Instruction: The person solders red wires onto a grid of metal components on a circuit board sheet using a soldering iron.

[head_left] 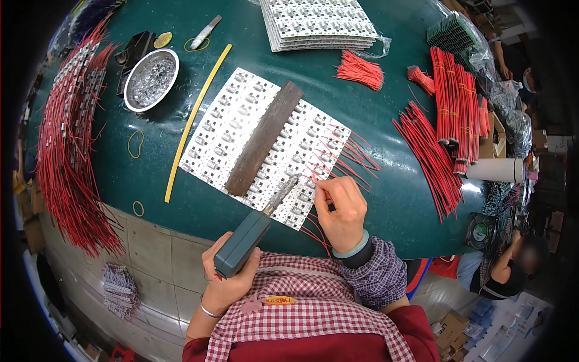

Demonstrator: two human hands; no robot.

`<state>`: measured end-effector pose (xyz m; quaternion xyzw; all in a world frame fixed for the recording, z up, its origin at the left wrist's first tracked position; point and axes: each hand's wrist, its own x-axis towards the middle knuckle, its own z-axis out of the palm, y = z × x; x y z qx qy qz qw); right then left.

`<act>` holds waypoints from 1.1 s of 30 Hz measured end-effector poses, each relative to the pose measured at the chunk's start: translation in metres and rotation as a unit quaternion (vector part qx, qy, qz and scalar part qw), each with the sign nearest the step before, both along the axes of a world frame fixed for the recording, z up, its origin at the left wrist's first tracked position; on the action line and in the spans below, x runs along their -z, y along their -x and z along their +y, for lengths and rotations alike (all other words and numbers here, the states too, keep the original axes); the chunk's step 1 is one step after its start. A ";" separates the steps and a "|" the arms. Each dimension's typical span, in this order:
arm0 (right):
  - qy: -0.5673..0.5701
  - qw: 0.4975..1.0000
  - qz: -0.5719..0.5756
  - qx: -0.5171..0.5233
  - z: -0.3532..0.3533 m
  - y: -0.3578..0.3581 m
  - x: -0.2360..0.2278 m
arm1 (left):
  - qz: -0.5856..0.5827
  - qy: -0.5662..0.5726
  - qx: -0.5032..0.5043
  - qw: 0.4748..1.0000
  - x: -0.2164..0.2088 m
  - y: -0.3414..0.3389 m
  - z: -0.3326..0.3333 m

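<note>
A white circuit board panel (232, 130) with rows of small components lies at an angle on the table. Across it rests a dark, rusty metal bar (263, 140). My left hand (228, 274) is wrapped round a green soldering gun (243, 242), its tip touching or just above the panel's right part. Close beside that tip, my right hand (342, 212) is closed in a pinch on a thin red wire, mostly hidden by the fingers. Several red wires (360, 158) stick out from the panel's right edge, above and below my right hand.
Left of the panel lie a yellow strip (198, 123) and a white bowl (151, 79) of metallic bits. Wired boards (69, 145) heap at far left. More panels (319, 24) stack at the back; red wire bundles (449, 102) lie right. Another person (503, 265) sits beyond the table's right edge.
</note>
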<state>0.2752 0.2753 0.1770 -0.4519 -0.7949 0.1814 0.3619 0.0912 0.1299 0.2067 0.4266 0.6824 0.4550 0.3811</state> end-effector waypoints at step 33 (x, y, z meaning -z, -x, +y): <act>0.041 0.998 0.038 -0.014 -0.007 0.004 -0.012 | 0.006 -0.041 -0.027 0.999 -0.004 0.004 -0.002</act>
